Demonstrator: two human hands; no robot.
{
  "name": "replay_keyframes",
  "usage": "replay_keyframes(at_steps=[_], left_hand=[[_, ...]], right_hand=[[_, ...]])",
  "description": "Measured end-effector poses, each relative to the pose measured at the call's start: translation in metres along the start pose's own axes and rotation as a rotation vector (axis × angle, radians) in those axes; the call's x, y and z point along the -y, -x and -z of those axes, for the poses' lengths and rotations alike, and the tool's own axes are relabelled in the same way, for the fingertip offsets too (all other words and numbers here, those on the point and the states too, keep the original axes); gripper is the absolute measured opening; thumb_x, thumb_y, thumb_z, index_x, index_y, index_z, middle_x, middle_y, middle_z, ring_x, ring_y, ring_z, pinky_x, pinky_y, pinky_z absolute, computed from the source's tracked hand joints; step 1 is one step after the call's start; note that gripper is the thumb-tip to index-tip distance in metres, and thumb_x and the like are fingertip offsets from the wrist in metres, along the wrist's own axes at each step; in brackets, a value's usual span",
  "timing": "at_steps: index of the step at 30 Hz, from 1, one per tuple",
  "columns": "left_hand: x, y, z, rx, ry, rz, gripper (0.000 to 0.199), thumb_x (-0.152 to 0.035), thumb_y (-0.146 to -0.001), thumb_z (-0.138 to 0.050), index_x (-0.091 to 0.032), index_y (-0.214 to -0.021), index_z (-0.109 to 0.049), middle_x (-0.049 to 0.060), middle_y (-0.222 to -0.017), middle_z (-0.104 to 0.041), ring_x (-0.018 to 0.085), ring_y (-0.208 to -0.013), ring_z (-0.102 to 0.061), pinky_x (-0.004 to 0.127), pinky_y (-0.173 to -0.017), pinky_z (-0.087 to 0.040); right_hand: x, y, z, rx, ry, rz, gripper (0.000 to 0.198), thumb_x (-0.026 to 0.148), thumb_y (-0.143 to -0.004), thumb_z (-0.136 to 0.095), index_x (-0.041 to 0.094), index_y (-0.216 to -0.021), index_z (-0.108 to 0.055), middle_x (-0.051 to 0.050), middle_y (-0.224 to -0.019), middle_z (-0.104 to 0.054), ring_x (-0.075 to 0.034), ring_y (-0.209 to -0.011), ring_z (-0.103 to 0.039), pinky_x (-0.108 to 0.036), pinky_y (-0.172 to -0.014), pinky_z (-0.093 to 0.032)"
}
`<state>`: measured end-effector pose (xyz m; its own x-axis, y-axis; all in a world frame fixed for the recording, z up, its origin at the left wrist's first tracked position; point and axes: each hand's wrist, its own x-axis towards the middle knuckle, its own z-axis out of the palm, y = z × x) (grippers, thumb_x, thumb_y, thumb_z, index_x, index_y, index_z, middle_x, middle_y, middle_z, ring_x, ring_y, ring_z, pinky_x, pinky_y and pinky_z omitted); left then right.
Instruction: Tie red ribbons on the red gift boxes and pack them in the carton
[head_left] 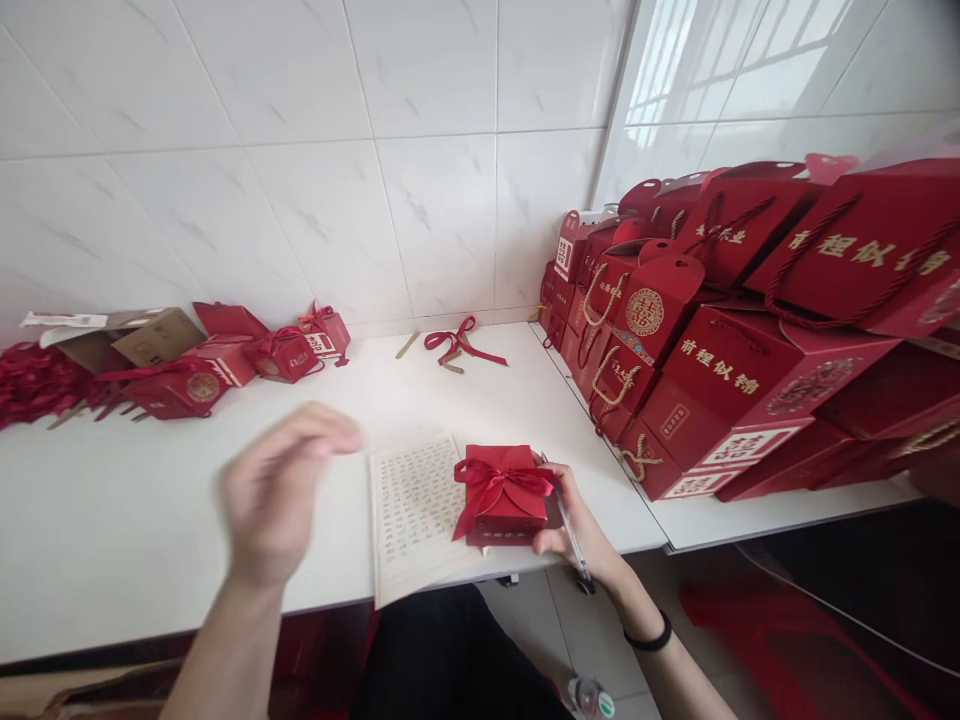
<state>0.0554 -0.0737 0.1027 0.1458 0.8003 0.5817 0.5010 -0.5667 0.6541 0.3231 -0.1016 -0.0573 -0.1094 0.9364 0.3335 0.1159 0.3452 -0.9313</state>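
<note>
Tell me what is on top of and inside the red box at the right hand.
On top of the red box is a red ribbon bow, lying over curved flaps folded together. The flaps cover the inside, so whether it holds anything cannot be seen.

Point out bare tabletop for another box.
Widest: the table left of the paper, in front of the small boxes; the left hand is above it. Smaller: between loose ribbon and ribboned box. Crowded: right side, stacked boxes.
</note>
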Motion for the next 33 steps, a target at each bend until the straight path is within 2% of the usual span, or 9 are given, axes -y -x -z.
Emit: replay_keyframes(at_steps=[2, 4, 7, 11, 17, 24, 27, 29, 33], left_hand=[[0.003, 0.0, -0.026, 0.24, 0.061, -0.022, 0.022, -0.034, -0.09, -0.046, -0.019, -0.084, -0.061, 0.002, -0.089, -0.06, 0.016, -0.086, -0.057, 0.031, -0.078, -0.048], [0.007, 0.0, -0.055, 0.47, 0.07, -0.032, 0.017, -0.03, -0.088, -0.048, -0.021, -0.087, -0.063, 0.002, -0.092, -0.061, 0.016, -0.091, -0.057, 0.031, -0.084, -0.047], [0.011, 0.003, -0.091, 0.558, 0.007, -0.053, 0.017, -0.028, -0.087, -0.049, -0.021, -0.092, -0.064, 0.002, -0.098, -0.061, 0.017, -0.099, -0.053, 0.034, -0.09, -0.043], [0.015, 0.007, -0.112, 0.561, -0.061, -0.061, 0.012, -0.027, -0.085, -0.053, -0.02, -0.085, -0.063, 0.002, -0.094, -0.06, 0.019, -0.096, -0.051, 0.037, -0.089, -0.041], [0.017, 0.01, -0.115, 0.576, -0.08, -0.026, 0.007, -0.021, -0.081, -0.055, -0.019, -0.076, -0.059, 0.002, -0.088, -0.058, 0.02, -0.091, -0.049, 0.038, -0.084, -0.041], [0.024, 0.015, -0.12, 0.558, 0.013, 0.031, 0.009, -0.021, -0.08, -0.052, -0.019, -0.072, -0.056, 0.002, -0.089, -0.055, 0.02, -0.092, -0.048, 0.036, -0.084, -0.042], [0.026, 0.017, -0.121, 0.534, 0.046, 0.029, 0.01, -0.022, -0.081, -0.052, -0.019, -0.072, -0.056, 0.002, -0.089, -0.055, 0.02, -0.093, -0.049, 0.036, -0.086, -0.042], [0.028, 0.019, -0.117, 0.473, 0.113, 0.04, 0.007, -0.025, -0.081, -0.053, -0.02, -0.082, -0.056, 0.003, -0.097, -0.055, 0.02, -0.097, -0.05, 0.036, -0.088, -0.041], [0.034, 0.027, -0.102, 0.212, 0.238, 0.222, 0.034, -0.038, -0.084, -0.051, -0.023, -0.114, -0.047, 0.007, -0.12, -0.049, 0.021, -0.109, -0.049, 0.035, -0.087, -0.043]], right_hand=[[-0.001, -0.001, 0.001, -0.1, -0.047, 0.005, 0.063, 0.075, -0.074, -0.052, 0.025, -0.11, -0.036, -0.014, -0.128, -0.044, -0.031, -0.118, -0.045, -0.046, -0.097, -0.04], [0.003, -0.003, 0.001, -0.245, -0.041, -0.018, 0.048, 0.068, -0.083, -0.046, 0.025, -0.102, -0.042, -0.01, -0.11, -0.055, -0.026, -0.099, -0.057, -0.041, -0.087, -0.046], [0.017, -0.009, 0.001, -0.371, 0.011, -0.053, 0.034, 0.056, -0.084, -0.053, 0.023, -0.087, -0.046, -0.002, -0.076, -0.056, -0.019, -0.071, -0.057, -0.032, -0.068, -0.048], [0.034, -0.019, 0.003, -0.384, -0.076, -0.037, 0.029, 0.045, -0.079, -0.064, 0.021, -0.08, -0.047, 0.001, -0.069, -0.055, -0.015, -0.063, -0.052, -0.027, -0.061, -0.043], [0.037, -0.029, 0.003, -0.396, -0.309, -0.109, 0.031, 0.037, -0.07, -0.073, 0.021, -0.077, -0.048, 0.005, -0.062, -0.048, -0.011, -0.057, -0.05, -0.024, -0.056, -0.042], [0.03, -0.035, -0.006, -0.528, -0.494, -0.203, 0.039, 0.035, -0.06, -0.075, 0.022, -0.074, -0.042, 0.005, -0.061, -0.052, -0.014, -0.057, -0.053, -0.027, -0.058, -0.047], [0.031, -0.034, -0.007, -0.565, -0.48, -0.199, 0.041, 0.038, -0.059, -0.076, 0.022, -0.076, -0.042, 0.004, -0.063, -0.053, -0.016, -0.061, -0.056, -0.029, -0.058, -0.048], [0.031, -0.029, -0.005, -0.607, -0.436, -0.193, 0.043, 0.042, -0.061, -0.075, 0.022, -0.079, -0.042, 0.002, -0.071, -0.056, -0.018, -0.068, -0.058, -0.031, -0.061, -0.05], [0.032, -0.009, -0.003, -0.722, -0.112, -0.152, 0.041, 0.053, -0.073, -0.066, 0.021, -0.088, -0.046, -0.004, -0.088, -0.059, -0.021, -0.082, -0.059, -0.033, -0.066, -0.049]])
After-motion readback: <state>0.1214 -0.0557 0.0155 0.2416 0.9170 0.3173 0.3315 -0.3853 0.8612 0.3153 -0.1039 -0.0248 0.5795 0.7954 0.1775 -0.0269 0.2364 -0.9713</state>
